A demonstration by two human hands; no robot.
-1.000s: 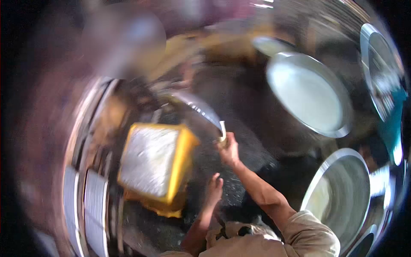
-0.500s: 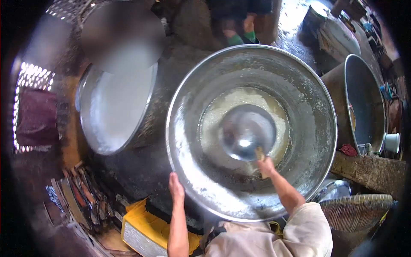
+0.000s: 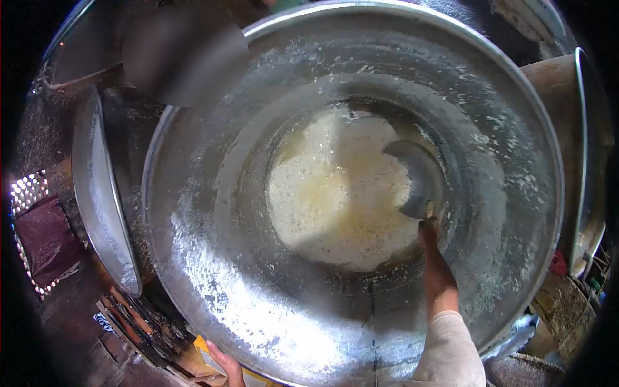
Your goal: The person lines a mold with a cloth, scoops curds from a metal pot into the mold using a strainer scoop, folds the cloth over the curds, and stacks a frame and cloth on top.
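Deep inside a large metal vat (image 3: 516, 193), my right hand (image 3: 429, 229) is closed round the short handle of a metal scoop (image 3: 422, 177). The scoop's bowl is partly sunk at the right side of a whitish, curd-like mass (image 3: 316, 200) in cloudy yellowish liquid at the vat's bottom. My left hand (image 3: 224, 362) is at the vat's near left outer edge, with its fingers extended and only partly in view.
A second metal vessel (image 3: 103, 193) stands at the left. Another large vat (image 3: 583, 161) is at the right edge. Firewood pieces (image 3: 135, 316) lie at the lower left, near a yellow container (image 3: 207, 355). A dark red cloth (image 3: 46, 235) hangs at the far left.
The view has come closer over the vat. My right hand has moved the scoop lower and to the right, into the whitish mass. My left hand now appears lower at the rim.
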